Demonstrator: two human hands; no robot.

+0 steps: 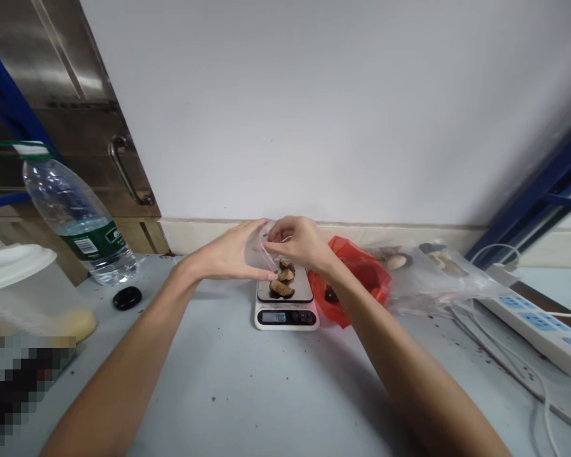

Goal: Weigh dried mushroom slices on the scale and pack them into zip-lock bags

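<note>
Head view: near the centre of the frame, a clear bag (255, 250) is between your two hands, over the far part of a small white scale (286, 318). The visible part of the bag slants from its upper edge by your fingers down and rightward; which way its mouth points you cannot tell, since your fingers cover much of it. Your left hand (233, 252) comes in from the lower left with its back turned up, the fingers reaching up along the bag and the thumb stretched rightward below it, so the plastic is held between them. Your right hand (301, 240) comes from the lower right and bends leftward at the wrist, fingers curled and thumb pointing left at the bag's edge; whether those tips pinch the plastic or something in it cannot be told. Just below your hands, dried pieces (282, 290) lie in a rough column on the scale's plate, the nearest one with its long axis running across the frame. The scale's lit display (273, 317) faces you. Right of the scale sits an open red bag (375, 282), then clear bags with pale contents (426, 273), and a white power strip (547, 330) at the right edge. Toward the left are a black disc (127, 298), a tilted-looking water bottle (78, 212) and a white-lidded tub (16, 298).
</note>
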